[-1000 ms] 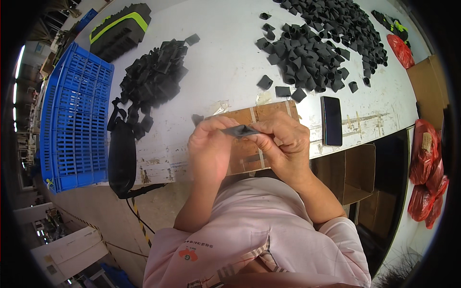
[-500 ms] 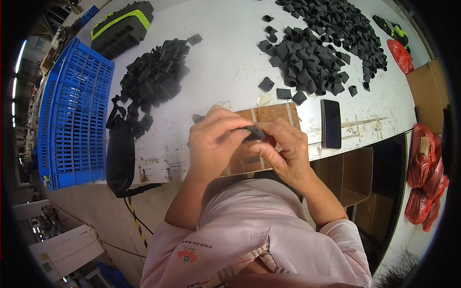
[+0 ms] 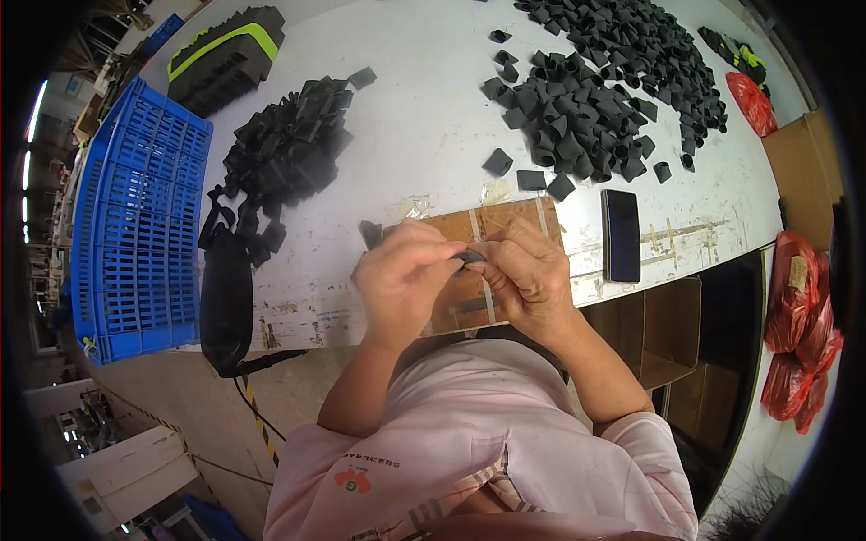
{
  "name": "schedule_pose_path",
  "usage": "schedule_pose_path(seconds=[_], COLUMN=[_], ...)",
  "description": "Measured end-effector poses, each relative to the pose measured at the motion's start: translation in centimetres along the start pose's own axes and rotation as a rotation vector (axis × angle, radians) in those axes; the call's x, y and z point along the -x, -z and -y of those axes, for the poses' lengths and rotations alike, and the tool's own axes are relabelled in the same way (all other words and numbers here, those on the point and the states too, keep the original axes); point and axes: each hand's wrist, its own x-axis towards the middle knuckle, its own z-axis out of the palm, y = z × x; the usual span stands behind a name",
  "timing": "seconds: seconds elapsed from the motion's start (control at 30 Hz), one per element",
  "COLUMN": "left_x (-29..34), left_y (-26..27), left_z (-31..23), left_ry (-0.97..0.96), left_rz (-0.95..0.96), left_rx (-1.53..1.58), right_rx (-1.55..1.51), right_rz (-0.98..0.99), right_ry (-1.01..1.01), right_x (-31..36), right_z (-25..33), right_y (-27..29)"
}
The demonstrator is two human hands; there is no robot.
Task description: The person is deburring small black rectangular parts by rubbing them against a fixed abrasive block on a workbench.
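Observation:
A small dark fabric piece (image 3: 468,259) is pinched between my two hands, above a brown board (image 3: 469,298) at the table's near edge. My left hand (image 3: 401,275) closes thumb and fingers on its left side. From the other side, my right hand (image 3: 528,270) grips it with thumb and bent index finger. Much of the piece is hidden by the fingers. Another dark piece (image 3: 371,234) lies just beyond my left hand. Farther off are a heap of flat black pieces (image 3: 293,144) at the left and a pile of black tube-like pieces (image 3: 586,117) at the right.
A blue plastic crate (image 3: 144,225) stands at the left, with a long black pouch (image 3: 226,302) beside it. To the right of the board lies a phone (image 3: 621,234). Red plastic bags (image 3: 798,307) and a cardboard box (image 3: 803,171) sit at the right edge.
My hands have drawn slightly closer together around the dark piece, and less of it shows between the fingers. My right hand has shifted a little to the left.

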Motion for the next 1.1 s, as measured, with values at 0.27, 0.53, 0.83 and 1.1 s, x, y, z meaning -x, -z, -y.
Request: schedule_pose_path(seconds=[0.27, 0.53, 0.83, 1.1], left_x=[0.1, 5.6, 7.4, 5.6], left_y=[0.0, 0.7, 0.0, 2.7], left_z=[0.0, 4.9, 9.0, 5.4], left_ry=[0.12, 0.44, 0.324, 0.134], left_rz=[-0.001, -0.057, 0.176, 0.086], left_rx=[-0.089, -0.716, -1.307, -0.836], right_rx=[0.222, -0.46, -0.332, 0.062], right_rz=[0.019, -0.21, 0.238, 0.221], right_ry=[0.07, -0.685, -0.728, -0.361], right_x=[0.1, 0.0, 6.6, 5.9], right_z=[-0.2, -3.1, -1.2, 0.2], right_y=[0.2, 1.3, -2.7, -3.0])
